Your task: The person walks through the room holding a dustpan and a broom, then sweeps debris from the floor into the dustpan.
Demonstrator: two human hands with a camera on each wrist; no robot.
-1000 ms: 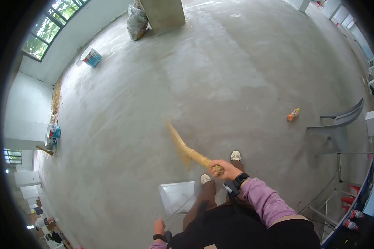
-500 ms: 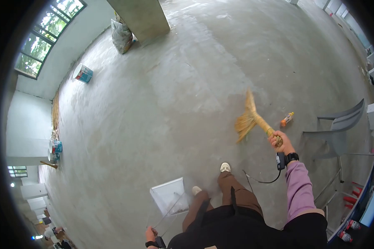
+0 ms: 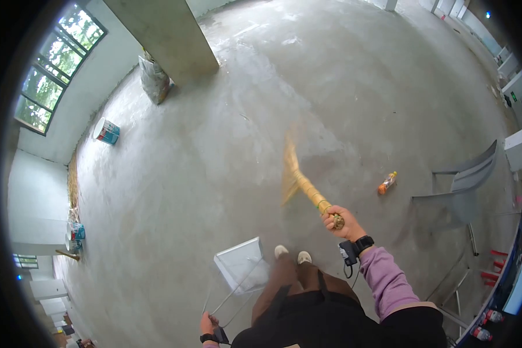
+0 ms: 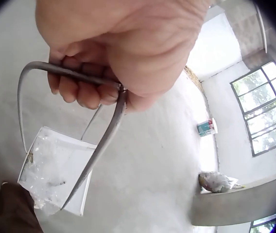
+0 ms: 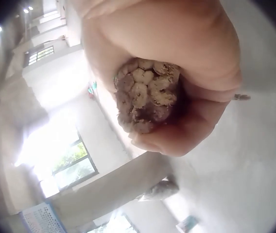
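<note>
My right hand [image 3: 343, 221] grips the bound handle of a straw broom [image 3: 308, 188], its blurred bristles fanning out ahead of me over the concrete floor. In the right wrist view, the broom's butt end of bundled stalks [image 5: 145, 94] shows inside the curled fingers. Low at the left, my left hand [image 3: 209, 323] holds the thin metal handle [image 4: 111, 124] of a white dustpan [image 3: 232, 253]. The pan lies close over the floor beside my feet. Crumpled clear plastic and small dark bits [image 4: 55, 183] lie in it.
An orange-labelled bottle [image 3: 387, 182] lies on the floor to the right, near a grey chair [image 3: 467, 178]. A paint bucket [image 3: 107, 132] stands by the window wall, and a filled sack [image 3: 155, 80] leans at a pillar [image 3: 171, 40].
The broom swung from the left out to the right near the bottle, then came back leftward. My feet have shifted, and the left hand keeps holding the dustpan.
</note>
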